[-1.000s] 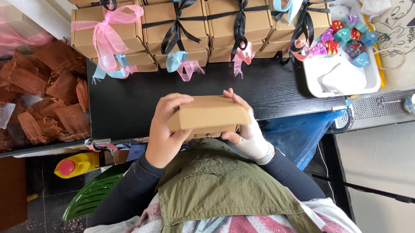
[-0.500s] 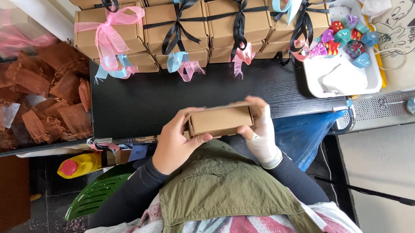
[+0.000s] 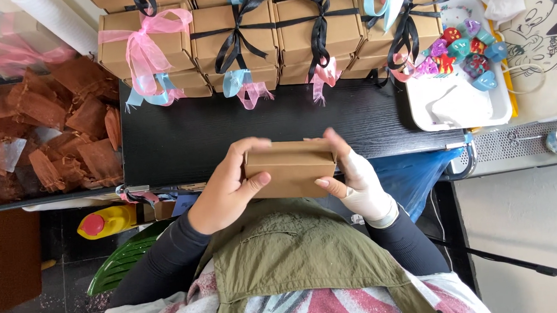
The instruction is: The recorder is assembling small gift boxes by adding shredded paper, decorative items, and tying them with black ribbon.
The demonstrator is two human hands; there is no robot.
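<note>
Brown organza pouches [image 3: 52, 132] lie heaped off the desk's left edge. Over the black desk's [image 3: 184, 139] near edge, the left hand [image 3: 227, 190] and right hand [image 3: 358, 181] grip a plain kraft box [image 3: 290, 170] by its ends. Ribbon-tied kraft boxes [image 3: 273, 34] line the far edge; a white tray [image 3: 457, 98], perhaps holding bright trinkets, sits right.

A plain brown cardboard box [image 3: 290, 169], closed and level, is held lengthwise above the black surface's [image 3: 196, 135] near edge.
</note>
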